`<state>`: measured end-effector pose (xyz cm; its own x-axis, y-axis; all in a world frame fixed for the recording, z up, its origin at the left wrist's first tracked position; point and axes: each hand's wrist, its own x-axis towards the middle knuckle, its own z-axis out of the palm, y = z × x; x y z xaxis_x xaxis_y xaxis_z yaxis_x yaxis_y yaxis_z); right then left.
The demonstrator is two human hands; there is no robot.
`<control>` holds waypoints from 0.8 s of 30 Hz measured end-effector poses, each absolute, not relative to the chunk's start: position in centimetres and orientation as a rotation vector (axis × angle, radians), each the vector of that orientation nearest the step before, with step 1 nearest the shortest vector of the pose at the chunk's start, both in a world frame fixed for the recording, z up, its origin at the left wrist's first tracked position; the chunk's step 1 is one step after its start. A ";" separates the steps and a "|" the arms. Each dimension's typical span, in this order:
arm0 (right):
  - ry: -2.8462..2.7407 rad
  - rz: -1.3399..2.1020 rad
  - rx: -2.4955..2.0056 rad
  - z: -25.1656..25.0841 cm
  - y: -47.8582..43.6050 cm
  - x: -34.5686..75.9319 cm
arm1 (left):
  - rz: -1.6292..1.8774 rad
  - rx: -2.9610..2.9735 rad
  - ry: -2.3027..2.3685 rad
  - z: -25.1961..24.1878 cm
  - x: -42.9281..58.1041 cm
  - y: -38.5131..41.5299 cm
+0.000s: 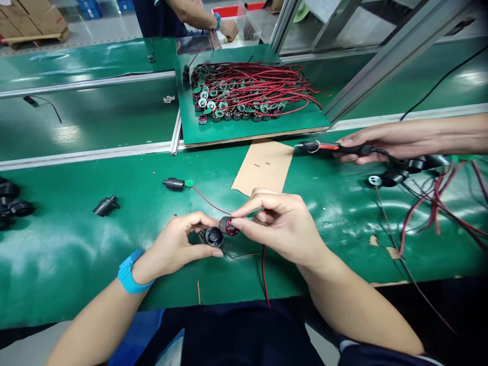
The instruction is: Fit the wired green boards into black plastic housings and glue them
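My left hand, with a blue band at its wrist, grips a black plastic housing whose round open end faces me. In the fingertips of my right hand is a small round motor with red windings, right beside the housing. A red wire hangs below my right hand toward the table's front edge. Behind my hands lies a black housing with a small green circuit board, and a red wire runs from it toward my right hand. Another black housing rests on its side to the left.
A raised green board carries many round parts with red wires. Brown cardboard lies before it. At right, a co-worker's hand holds a soldering iron near wired black housings. More housings lie far left.
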<state>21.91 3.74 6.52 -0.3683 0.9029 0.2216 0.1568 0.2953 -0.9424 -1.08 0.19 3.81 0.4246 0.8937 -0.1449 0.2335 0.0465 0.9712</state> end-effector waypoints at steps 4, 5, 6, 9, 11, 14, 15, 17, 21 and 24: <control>-1.924 1.235 -0.865 6.5 3.8 22.0 | 0.597 1.680 0.963 4.3 -1.0 0.5; -1.980 1.261 -0.848 6.5 3.8 22.0 | 0.576 1.678 0.936 4.4 -1.0 0.5; -2.031 1.286 -0.838 6.5 3.9 22.0 | 0.566 1.654 0.912 4.4 -1.0 0.4; -2.130 1.301 -0.811 6.3 3.9 21.9 | 0.558 1.567 0.892 4.2 -1.0 0.0; -2.163 1.265 -0.796 6.2 3.9 21.7 | 0.555 1.550 0.934 4.0 -0.9 -0.1; -2.187 1.284 -0.767 6.2 4.0 21.7 | 0.566 1.533 1.015 3.7 -0.7 -0.1; -2.190 1.308 -0.765 6.3 4.1 21.8 | 0.584 1.530 1.036 3.6 -0.7 -0.1; -2.190 1.330 -0.801 6.5 4.4 22.2 | 0.631 1.534 1.063 3.5 -0.7 0.0; -2.198 1.287 -0.912 6.7 4.9 23.2 | 0.712 1.545 1.052 3.0 -1.0 0.0; -2.184 1.374 -0.907 6.2 5.2 23.4 | 0.785 1.646 1.045 2.1 -1.1 0.3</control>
